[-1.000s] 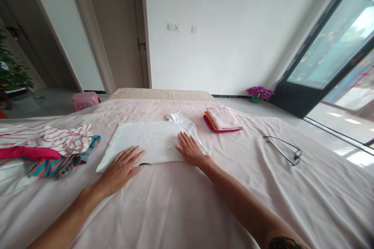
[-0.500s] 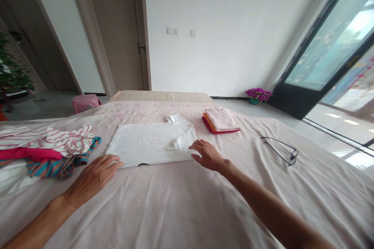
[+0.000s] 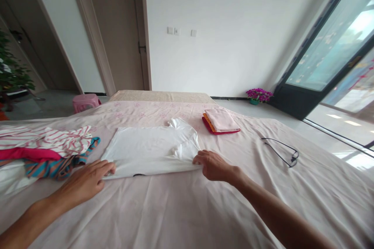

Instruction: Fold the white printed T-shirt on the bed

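A white T-shirt (image 3: 140, 144) lies on the bed, folded lengthwise, with a small dark mark on its near edge. My left hand (image 3: 92, 177) has its fingers closed on the near left corner of the shirt. At the near right corner, by the neck end, my right hand (image 3: 212, 164) pinches the cloth with curled fingers. One short sleeve lies bunched on top, and another bit of cloth sticks out at the far edge.
Left of the shirt is a loose pile of striped clothes (image 3: 58, 144). A folded stack of cloths (image 3: 222, 120) sits at the far right, and black-framed eyeglasses (image 3: 293, 157) rest on the pink bedsheet (image 3: 163, 210). A pink stool (image 3: 85, 102) stands beyond.
Both hands have closed on the near corners. The shirt's near edge has been drawn toward me, and my right hand has come nearer and lower.
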`<state>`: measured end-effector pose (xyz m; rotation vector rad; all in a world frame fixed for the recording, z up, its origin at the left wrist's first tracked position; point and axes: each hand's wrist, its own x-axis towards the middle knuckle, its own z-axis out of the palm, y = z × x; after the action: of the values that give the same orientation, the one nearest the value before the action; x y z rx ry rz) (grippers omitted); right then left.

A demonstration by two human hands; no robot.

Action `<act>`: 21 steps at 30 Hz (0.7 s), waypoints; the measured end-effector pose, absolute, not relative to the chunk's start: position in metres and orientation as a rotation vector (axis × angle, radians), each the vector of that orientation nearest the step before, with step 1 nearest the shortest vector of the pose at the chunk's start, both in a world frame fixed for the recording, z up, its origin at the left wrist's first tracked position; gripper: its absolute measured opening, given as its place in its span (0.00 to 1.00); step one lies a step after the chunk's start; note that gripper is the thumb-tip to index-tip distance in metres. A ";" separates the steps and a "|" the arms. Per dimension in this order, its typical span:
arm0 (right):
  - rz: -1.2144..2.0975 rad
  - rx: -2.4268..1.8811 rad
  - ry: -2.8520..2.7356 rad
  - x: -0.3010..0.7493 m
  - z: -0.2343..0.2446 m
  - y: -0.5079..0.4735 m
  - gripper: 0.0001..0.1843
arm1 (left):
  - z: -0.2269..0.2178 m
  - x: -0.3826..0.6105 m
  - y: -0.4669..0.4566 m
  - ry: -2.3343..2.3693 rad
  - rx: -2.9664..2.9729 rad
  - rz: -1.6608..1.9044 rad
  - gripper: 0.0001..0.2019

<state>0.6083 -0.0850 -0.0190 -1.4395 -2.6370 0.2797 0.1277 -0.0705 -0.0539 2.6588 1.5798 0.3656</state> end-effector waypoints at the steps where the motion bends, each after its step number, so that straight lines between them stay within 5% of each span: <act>1: 0.343 -1.460 -2.595 0.609 -0.016 -0.082 0.23 | -0.048 0.132 -0.069 1.584 2.588 0.325 0.16; 3: 0.398 -1.586 -2.451 0.609 -0.012 -0.066 0.18 | -0.034 0.154 -0.062 1.592 2.431 0.254 0.09; 8: 0.228 -2.004 -2.019 0.594 -0.026 -0.017 0.17 | -0.012 0.260 -0.045 1.792 2.355 0.370 0.19; 16: 0.149 -2.147 -1.887 0.578 -0.057 -0.010 0.13 | -0.037 0.366 -0.032 1.899 2.417 0.354 0.30; 21: 0.114 -2.038 -1.873 0.580 -0.065 -0.011 0.08 | -0.048 0.379 -0.025 1.840 2.225 0.394 0.17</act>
<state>0.5803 -0.0106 -0.0647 -2.0381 -1.8733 0.1143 0.3789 -0.0250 -0.0483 2.2253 1.8403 0.3937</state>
